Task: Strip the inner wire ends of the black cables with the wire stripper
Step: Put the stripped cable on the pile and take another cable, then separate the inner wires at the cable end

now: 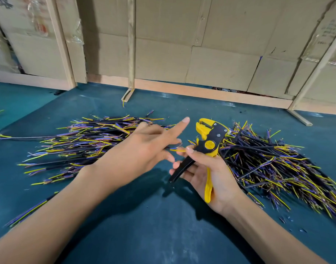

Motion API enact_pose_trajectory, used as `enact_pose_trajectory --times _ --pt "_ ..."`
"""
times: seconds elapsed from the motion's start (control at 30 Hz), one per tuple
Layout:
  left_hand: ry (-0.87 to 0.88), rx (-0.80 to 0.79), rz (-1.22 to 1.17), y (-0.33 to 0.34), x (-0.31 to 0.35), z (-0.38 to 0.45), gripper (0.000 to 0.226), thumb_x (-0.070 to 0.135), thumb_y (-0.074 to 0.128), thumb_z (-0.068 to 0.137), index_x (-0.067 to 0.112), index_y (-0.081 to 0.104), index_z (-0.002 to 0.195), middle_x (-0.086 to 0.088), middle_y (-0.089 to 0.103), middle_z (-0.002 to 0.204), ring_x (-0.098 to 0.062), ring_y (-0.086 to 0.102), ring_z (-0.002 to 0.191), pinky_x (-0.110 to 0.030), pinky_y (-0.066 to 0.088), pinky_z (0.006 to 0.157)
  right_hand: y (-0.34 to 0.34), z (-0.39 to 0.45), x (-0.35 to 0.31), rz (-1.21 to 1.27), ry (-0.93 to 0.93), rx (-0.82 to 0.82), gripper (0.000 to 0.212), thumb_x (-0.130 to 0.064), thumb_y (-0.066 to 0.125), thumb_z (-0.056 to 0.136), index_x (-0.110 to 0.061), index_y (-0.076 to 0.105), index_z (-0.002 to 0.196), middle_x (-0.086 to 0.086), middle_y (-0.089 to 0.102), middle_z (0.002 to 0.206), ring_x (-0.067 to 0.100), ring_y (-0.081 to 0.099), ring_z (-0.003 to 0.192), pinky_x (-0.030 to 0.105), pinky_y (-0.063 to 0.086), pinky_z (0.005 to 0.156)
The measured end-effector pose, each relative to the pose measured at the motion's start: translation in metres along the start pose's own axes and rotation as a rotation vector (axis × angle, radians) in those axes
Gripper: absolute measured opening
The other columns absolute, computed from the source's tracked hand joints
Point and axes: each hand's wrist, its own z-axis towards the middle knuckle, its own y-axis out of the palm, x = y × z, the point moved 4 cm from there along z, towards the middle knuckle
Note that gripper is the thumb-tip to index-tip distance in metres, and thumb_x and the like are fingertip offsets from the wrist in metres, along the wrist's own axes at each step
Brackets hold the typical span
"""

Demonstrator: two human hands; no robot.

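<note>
My right hand (207,174) grips the handles of a yellow and black wire stripper (211,138), its jaws pointing up and away from me. My left hand (142,151) is just left of the tool, index finger stretched out, the other fingers curled round a black cable (168,148). That cable's yellow inner wire end (179,150) sticks out toward the stripper, beside my right thumb. A pile of black cables (83,141) with yellow and purple inner wires lies behind my left hand. A second pile of black cables (273,164) spreads to the right of the tool.
Everything lies on a dark teal mat (144,216). Cardboard sheets (182,44) and wooden battens (131,44) form a wall along the back edge. A lone cable (30,208) lies by my left forearm. Small black scraps (283,220) dot the mat near my right forearm.
</note>
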Motion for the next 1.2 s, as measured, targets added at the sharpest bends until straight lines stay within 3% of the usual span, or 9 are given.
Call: enact_pose_trajectory --times 0.13,0.2,0.3,0.47,0.7,0.8,0.93,1.07,1.2 --pt "-0.08 -0.132 0.01 0.011 -0.008 -0.004 0.088 -0.007 0.053 0.088 0.011 0.002 0.157 0.0 0.052 0.146 -0.013 0.035 0.129 -0.037 0.031 0.101 -0.004 0.004 0.0 0.057 0.019 0.023 0.016 -0.004 0.072 0.081 -0.005 0.064 0.095 0.02 0.071 0.1 0.036 0.071 0.075 0.048 0.06 0.072" --pt "-0.114 -0.165 0.023 0.012 -0.009 -0.006 0.095 -0.016 0.047 0.081 0.01 0.001 0.159 0.002 0.039 0.156 -0.016 0.026 0.136 -0.043 0.031 0.103 -0.003 0.003 0.0 0.044 0.032 0.009 0.011 -0.005 0.074 0.082 -0.006 0.067 0.09 0.019 0.071 0.1 0.036 0.07 0.076 0.048 0.06 0.073" --pt "-0.124 -0.117 0.046 0.007 -0.004 -0.005 0.093 -0.02 0.047 0.072 0.002 0.018 0.158 -0.004 0.036 0.15 -0.02 0.023 0.134 -0.045 0.035 0.096 -0.001 0.001 0.0 0.026 0.032 -0.001 0.004 -0.013 0.071 0.082 -0.01 0.071 0.084 0.019 0.07 0.098 0.036 0.07 0.075 0.051 0.06 0.075" --pt "-0.111 -0.153 0.188 0.011 -0.001 -0.004 0.104 -0.014 0.046 0.069 0.004 -0.003 0.159 -0.012 0.047 0.144 -0.026 0.019 0.138 -0.044 0.032 0.095 0.004 -0.003 -0.002 -0.038 -0.02 -0.094 0.006 -0.011 0.073 0.082 -0.01 0.07 0.087 0.019 0.07 0.091 0.037 0.069 0.073 0.05 0.059 0.074" --pt "-0.102 -0.102 0.089 0.012 0.002 -0.002 0.103 -0.02 0.053 0.069 0.007 0.013 0.16 -0.013 0.047 0.143 -0.023 0.028 0.13 -0.037 0.034 0.094 0.005 -0.001 0.002 -0.069 -0.016 -0.116 0.019 0.007 0.073 0.076 -0.005 0.065 0.088 0.02 0.063 0.084 0.039 0.066 0.071 0.052 0.058 0.074" --pt "-0.154 0.016 0.019 0.004 -0.007 -0.002 0.07 -0.006 0.063 0.085 0.008 0.041 0.15 -0.01 0.056 0.137 -0.027 0.046 0.126 -0.043 0.039 0.097 0.002 -0.001 -0.002 -0.013 -0.033 -0.107 0.018 0.007 0.071 0.079 -0.006 0.065 0.089 0.019 0.062 0.081 0.038 0.065 0.071 0.051 0.058 0.075" --pt "-0.19 0.17 0.149 -0.01 -0.025 -0.007 0.016 0.003 0.068 0.09 0.002 0.074 0.105 -0.017 0.065 0.109 -0.042 0.058 0.095 -0.055 0.049 0.083 -0.007 0.001 -0.012 0.073 -0.085 -0.062 0.015 0.004 0.07 0.08 -0.008 0.069 0.088 0.016 0.062 0.079 0.035 0.066 0.071 0.048 0.059 0.074" --pt "-0.276 0.18 0.164 -0.022 -0.032 -0.011 0.017 0.011 0.065 0.096 0.008 0.077 0.108 -0.014 0.057 0.094 -0.038 0.05 0.086 -0.05 0.045 0.078 -0.013 0.003 -0.02 0.131 -0.113 -0.043 0.014 0.003 0.068 0.082 -0.009 0.067 0.088 0.015 0.061 0.08 0.033 0.065 0.071 0.047 0.059 0.075" --pt "-0.337 -0.105 0.227 -0.019 -0.028 -0.01 0.041 0.049 0.039 0.097 0.024 0.064 0.117 0.01 0.059 0.086 -0.019 0.055 0.084 -0.042 0.037 0.084 -0.014 0.003 -0.022 0.155 -0.13 -0.01 0.013 0.001 0.07 0.08 -0.009 0.066 0.087 0.014 0.061 0.08 0.031 0.066 0.071 0.046 0.059 0.075"
